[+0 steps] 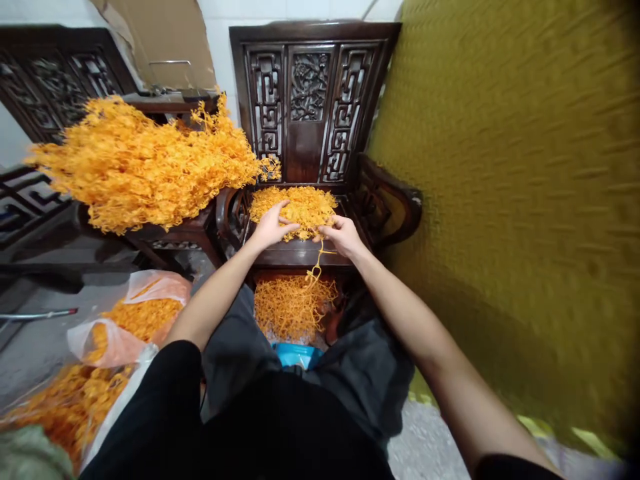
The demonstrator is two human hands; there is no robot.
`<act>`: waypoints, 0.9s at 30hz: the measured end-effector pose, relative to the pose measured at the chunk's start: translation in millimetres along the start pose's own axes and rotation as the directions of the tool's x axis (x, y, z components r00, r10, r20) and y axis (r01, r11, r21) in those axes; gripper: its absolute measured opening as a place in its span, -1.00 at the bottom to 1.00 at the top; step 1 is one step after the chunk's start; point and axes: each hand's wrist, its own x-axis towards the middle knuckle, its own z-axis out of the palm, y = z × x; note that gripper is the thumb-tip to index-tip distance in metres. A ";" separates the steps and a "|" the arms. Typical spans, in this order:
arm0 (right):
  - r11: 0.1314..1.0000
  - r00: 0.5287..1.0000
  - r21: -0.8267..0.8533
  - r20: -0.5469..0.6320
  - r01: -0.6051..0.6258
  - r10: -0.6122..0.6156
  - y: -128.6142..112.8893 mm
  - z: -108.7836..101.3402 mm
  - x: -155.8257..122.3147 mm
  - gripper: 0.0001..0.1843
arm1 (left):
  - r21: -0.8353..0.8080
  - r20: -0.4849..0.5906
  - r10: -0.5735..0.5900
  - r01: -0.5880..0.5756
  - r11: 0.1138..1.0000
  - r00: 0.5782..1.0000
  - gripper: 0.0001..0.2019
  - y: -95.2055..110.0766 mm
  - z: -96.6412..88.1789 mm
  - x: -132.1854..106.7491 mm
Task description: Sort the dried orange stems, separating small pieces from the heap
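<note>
A heap of small orange plastic flower pieces lies on the seat of a dark carved wooden chair. My left hand is at the near left of this heap, thumb and fingers apart, with nothing clearly held. At the heap's near right, my right hand has its fingers closed on a thin orange plastic stem, which hangs past the seat's front edge. The fingertips partly hide its upper end. Below the seat, between my legs, is a tangle of bare orange stems above something blue.
A large mound of orange plastic flowers covers another wooden seat at the left. Plastic bags of orange pieces stand on the floor at lower left. A yellow-green textured panel rises close on the right. Cardboard leans behind.
</note>
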 end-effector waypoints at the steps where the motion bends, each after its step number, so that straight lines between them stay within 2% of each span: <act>1: 0.999 1.000 -0.035 -0.019 -0.014 0.013 -2.6 -1.5 -1.8 -0.47 | 0.073 -0.062 -0.006 0.011 0.997 0.998 -0.30 -3.7 -12.0 -2.2; 3: 0.990 0.997 -0.135 -0.061 -0.046 0.038 -12.4 -13.1 -1.5 -0.54 | 0.281 -0.223 -0.019 0.083 0.956 0.975 -0.44 -14.2 -39.8 -6.9; 4: 0.977 0.995 -0.203 -0.085 -0.066 0.049 -19.4 -23.5 1.0 -0.60 | 0.410 -0.280 -0.014 0.133 0.902 0.960 -0.49 -20.3 -54.1 -9.5; 5: 0.955 0.992 -0.283 -0.112 -0.089 0.059 -27.5 -36.8 4.6 -0.67 | 0.522 -0.295 -0.006 0.167 0.837 0.956 -0.52 -26.7 -67.4 -12.2; 6: 0.921 0.988 -0.372 -0.142 -0.115 0.066 -36.1 -52.4 9.1 -0.72 | 0.608 -0.263 0.010 0.157 0.778 0.965 -0.54 -32.9 -79.0 -14.8; 8: 0.808 0.974 -0.561 -0.217 -0.181 0.068 -52.6 -87.6 18.4 -0.80 | 0.716 -0.131 0.049 0.060 0.695 0.990 -0.54 -44.4 -95.6 -18.9; 10: 0.643 0.956 -0.719 -0.283 -0.263 0.075 -64.6 -121.4 24.9 -0.87 | 0.749 -0.015 0.062 -0.030 0.662 0.998 -0.50 -53.9 -103.7 -20.9; 13: 0.377 0.927 -0.848 -0.361 -0.372 0.102 -70.1 -155.8 28.1 -0.86 | 0.754 0.043 0.043 -0.060 0.654 0.998 -0.44 -64.5 -107.0 -20.3; 16: 0.172 0.903 -0.886 -0.421 -0.430 0.090 -63.2 -167.3 28.9 -0.66 | 0.753 0.102 0.027 -0.095 0.651 0.994 -0.36 -71.9 -109.4 -17.9; 18: 0.085 0.896 -0.893 -0.433 -0.442 0.103 -55.6 -168.2 30.4 -0.58 | 0.748 0.132 0.018 -0.112 0.655 0.991 -0.35 -74.8 -111.6 -16.8; 23: -0.016 0.909 -0.923 -0.381 -0.384 0.169 -40.7 -172.2 33.3 -0.60 | 0.749 0.152 0.002 -0.117 0.652 0.988 -0.41 -74.7 -113.1 -16.8; 27: -0.067 0.911 -0.928 -0.372 -0.366 0.176 -40.2 -175.5 34.3 -0.59 | 0.750 0.136 0.005 -0.106 0.653 0.991 -0.51 -73.0 -110.6 -16.9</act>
